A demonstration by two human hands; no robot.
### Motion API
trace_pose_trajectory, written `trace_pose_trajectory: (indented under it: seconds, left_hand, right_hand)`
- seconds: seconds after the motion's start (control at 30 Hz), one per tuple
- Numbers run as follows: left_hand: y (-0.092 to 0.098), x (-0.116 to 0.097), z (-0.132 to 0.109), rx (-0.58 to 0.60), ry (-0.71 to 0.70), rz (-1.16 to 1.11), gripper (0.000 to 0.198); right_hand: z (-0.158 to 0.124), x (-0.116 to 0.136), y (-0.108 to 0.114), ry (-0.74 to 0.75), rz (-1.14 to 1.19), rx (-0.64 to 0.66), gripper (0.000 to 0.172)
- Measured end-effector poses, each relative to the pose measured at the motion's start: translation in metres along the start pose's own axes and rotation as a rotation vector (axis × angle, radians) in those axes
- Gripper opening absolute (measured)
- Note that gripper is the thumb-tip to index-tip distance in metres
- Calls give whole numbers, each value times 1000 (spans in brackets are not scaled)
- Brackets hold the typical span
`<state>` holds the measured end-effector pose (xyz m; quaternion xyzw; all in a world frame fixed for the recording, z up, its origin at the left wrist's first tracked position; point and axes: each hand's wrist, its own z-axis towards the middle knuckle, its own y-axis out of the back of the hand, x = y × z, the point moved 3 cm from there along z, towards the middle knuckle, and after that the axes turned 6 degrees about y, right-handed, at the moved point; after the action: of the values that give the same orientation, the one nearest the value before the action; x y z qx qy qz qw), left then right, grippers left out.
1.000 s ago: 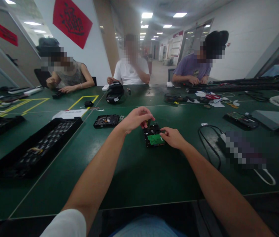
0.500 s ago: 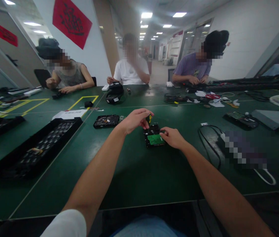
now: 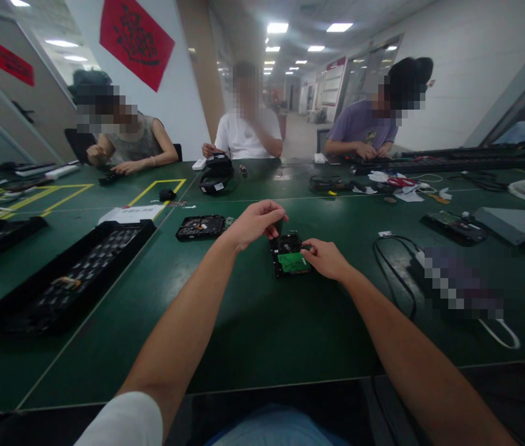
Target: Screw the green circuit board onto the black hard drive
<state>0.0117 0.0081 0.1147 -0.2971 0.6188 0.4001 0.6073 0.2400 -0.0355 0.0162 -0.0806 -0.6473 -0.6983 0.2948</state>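
A hard drive with a green circuit board (image 3: 294, 262) lies board side up on the table in front of me. My left hand (image 3: 259, 222) is closed over its far left corner. Its fingers are wrapped round a small screwdriver (image 3: 280, 230), of which only a dark part of the handle shows; the tip cannot be made out. My right hand (image 3: 328, 257) grips the drive's right edge with thumb and fingers. Left of my left hand lies another hard drive (image 3: 200, 227), with small parts (image 3: 229, 222) beside it.
A long black tray (image 3: 104, 272) stands at the left. Cables (image 3: 402, 266), a power strip (image 3: 457, 279), another drive (image 3: 454, 226) and a grey box (image 3: 517, 224) lie at the right. A black pouch (image 3: 216, 176) sits at the far side, where three people are seated.
My left hand has turned a little on the screwdriver, and the handle's yellow part no longer shows. My right hand and the drive stay in place.
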Motion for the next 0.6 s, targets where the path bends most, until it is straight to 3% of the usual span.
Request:
trace_pose_trajectory:
  seconds: [0.6]
  left_hand:
    - [-1,-2,-1,70,-35,41,25]
  right_hand:
    - [-1,2,2,3,6,-3,35]
